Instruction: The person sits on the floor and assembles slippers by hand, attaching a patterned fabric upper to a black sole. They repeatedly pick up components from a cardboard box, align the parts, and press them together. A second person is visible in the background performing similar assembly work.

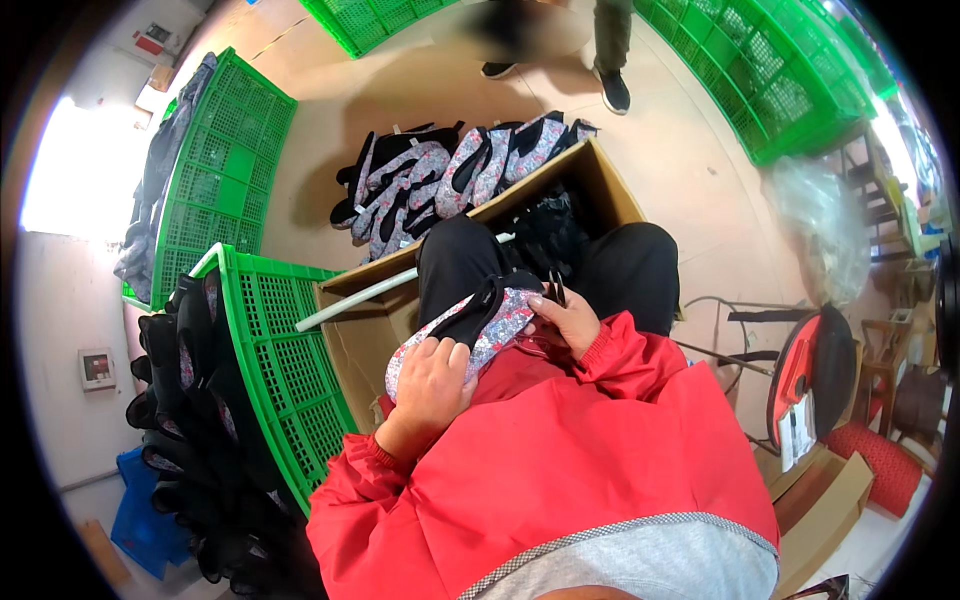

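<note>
A floral fabric slipper (497, 338) with a black lining lies across my lap. My left hand (433, 378) is closed on its near left end, fingers curled over the fabric. At the other end my right hand (570, 320) is closed, with the thumb against the slipper. Two dark prongs, seemingly small thread snips (556, 287), stick up from the right hand; their handles are hidden. Beyond my knees, a pile of similar floral slippers (405, 185) lies on the floor.
An open cardboard box (360, 345) stands around my legs, with a white rod (360, 298) across it and a black plastic bag (548, 235) inside. Green crates (290, 365) stand at left. Black slippers (205, 400) hang beside one. A person's legs (612, 45) are ahead.
</note>
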Available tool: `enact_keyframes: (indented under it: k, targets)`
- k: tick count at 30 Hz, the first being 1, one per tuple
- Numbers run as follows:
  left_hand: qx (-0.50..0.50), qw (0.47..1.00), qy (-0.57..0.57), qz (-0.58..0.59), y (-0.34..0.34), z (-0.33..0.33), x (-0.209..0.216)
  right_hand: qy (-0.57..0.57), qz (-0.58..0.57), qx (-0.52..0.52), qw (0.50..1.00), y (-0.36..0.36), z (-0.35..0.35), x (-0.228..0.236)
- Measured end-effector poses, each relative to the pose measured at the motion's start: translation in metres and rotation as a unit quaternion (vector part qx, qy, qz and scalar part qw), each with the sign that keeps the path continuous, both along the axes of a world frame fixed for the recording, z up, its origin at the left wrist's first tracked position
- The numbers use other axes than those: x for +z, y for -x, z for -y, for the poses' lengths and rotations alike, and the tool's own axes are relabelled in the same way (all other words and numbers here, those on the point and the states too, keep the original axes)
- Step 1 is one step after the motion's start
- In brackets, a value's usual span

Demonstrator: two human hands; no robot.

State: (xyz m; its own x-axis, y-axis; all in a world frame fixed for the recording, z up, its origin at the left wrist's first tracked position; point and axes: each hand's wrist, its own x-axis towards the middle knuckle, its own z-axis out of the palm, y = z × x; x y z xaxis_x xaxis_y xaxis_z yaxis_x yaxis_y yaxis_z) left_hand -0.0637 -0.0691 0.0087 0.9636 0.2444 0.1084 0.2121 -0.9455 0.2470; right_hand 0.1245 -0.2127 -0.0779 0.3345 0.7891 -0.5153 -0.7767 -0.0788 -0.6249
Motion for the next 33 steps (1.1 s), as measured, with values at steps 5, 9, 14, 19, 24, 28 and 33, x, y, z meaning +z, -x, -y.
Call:
enact_keyframes:
  k: [5,9,14,19,24,28,33]
  targets:
    - [-0.048,0.983,0.154,-0.084,-0.003,-0.006,0.011,-0.032,0.011,0.026,0.999,0.004,0.006,-0.017]
    - [0.021,0.988,0.149,0.035,-0.042,-0.02,0.024,-0.033,0.013,0.022,0.999,0.005,0.004,-0.023]
    - [-0.045,0.985,0.164,0.032,-0.073,-0.032,0.008,-0.052,0.02,0.026,0.998,0.004,0.001,-0.028]
    - [-0.029,0.981,0.19,0.025,-0.085,-0.024,0.0,-0.036,0.001,0.016,0.999,0.0,0.001,-0.022]
    - [0.013,0.983,0.176,0.054,-0.086,-0.017,0.001,-0.033,0.008,0.014,0.999,0.0,0.0,-0.029]
    - [0.024,0.991,0.118,0.06,-0.08,-0.004,0.004,-0.025,0.016,0.031,0.999,-0.005,0.0,-0.023]
    - [0.033,0.993,0.036,0.103,-0.076,0.004,-0.009,0.002,0.023,0.036,0.999,-0.004,-0.002,-0.029]
